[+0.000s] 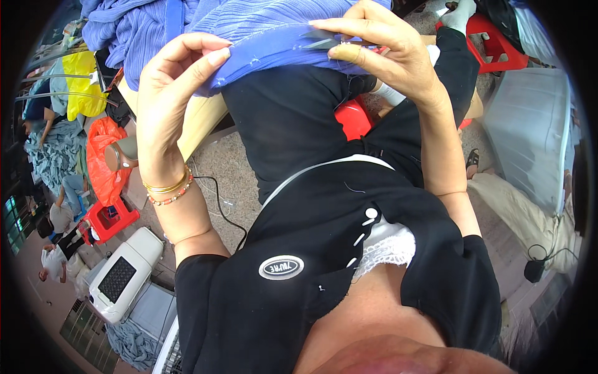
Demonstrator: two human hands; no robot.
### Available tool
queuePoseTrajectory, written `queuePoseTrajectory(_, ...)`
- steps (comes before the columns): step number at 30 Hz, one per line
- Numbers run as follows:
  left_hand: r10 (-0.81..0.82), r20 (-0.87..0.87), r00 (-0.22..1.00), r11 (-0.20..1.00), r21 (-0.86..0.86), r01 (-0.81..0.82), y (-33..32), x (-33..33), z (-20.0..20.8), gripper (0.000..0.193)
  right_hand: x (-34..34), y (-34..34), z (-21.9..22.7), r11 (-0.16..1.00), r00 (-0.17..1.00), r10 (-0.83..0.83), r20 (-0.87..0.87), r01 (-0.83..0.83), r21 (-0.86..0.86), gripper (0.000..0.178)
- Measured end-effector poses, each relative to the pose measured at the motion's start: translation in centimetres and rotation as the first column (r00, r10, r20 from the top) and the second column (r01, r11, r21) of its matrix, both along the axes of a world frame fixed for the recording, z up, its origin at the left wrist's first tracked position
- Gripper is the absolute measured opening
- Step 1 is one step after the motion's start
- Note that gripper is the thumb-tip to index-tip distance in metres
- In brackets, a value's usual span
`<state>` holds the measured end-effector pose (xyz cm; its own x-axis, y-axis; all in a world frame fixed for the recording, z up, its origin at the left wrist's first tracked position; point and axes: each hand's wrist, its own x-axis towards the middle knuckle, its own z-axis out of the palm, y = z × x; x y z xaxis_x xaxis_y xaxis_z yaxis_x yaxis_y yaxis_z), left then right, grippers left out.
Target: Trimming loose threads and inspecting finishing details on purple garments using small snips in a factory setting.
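Note:
A smooth blue fabric band (268, 53), part of a pleated blue garment (237, 19), is stretched between my hands above my lap. Small light thread tufts show on the band. My left hand (167, 84) is closed, pinching its left end between thumb and fingertips. At the other end, my right hand (398, 53) is closed around small thread snips (321, 43), whose pointed metal blades lie against the fabric. Its index fingertip touches the band's upper edge. Most of the snips' handle is hidden by the fingers.
More of the garment covers the pale tabletop (202, 121). A red stool (498, 56) stands at far right, above a large whitish container (529, 131). Leftward are an orange-red bag (104, 156), another red stool (112, 221), a white machine (128, 274), garment piles, a black cable and other people.

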<state>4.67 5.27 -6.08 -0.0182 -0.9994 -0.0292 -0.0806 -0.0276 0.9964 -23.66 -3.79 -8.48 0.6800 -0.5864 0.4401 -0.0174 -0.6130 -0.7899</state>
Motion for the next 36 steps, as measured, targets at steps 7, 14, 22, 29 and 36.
queuePoseTrajectory(7,0.008,-0.006,1.000,1.000,0.001,-0.008,0.0,0.0,-0.2,0.014,1.2,0.4,-0.5,0.998,1.000,-0.024,0.018,0.025,-0.058,0.035)
queuePoseTrajectory(14,0.013,-0.021,1.000,1.000,0.002,-0.013,-0.2,0.0,-0.5,0.013,2.8,-1.3,-4.2,0.839,0.884,0.185,0.429,0.086,-0.538,0.036)
queuePoseTrajectory(22,0.014,-0.035,0.999,1.000,-0.010,-0.014,-0.1,0.3,-0.7,0.013,1.7,1.2,-1.1,0.995,0.994,-0.023,0.108,0.012,0.094,0.033)
queuePoseTrajectory(29,0.015,-0.030,0.999,1.000,-0.005,-0.015,0.0,0.3,-0.9,0.014,1.7,1.2,-1.3,0.992,0.994,-0.020,0.108,0.007,0.123,0.033)
queuePoseTrajectory(36,0.007,-0.036,0.999,1.000,-0.015,-0.008,-0.1,0.1,-0.8,0.014,3.2,-2.1,-5.4,0.918,0.848,0.278,0.452,-0.096,-0.385,0.034)
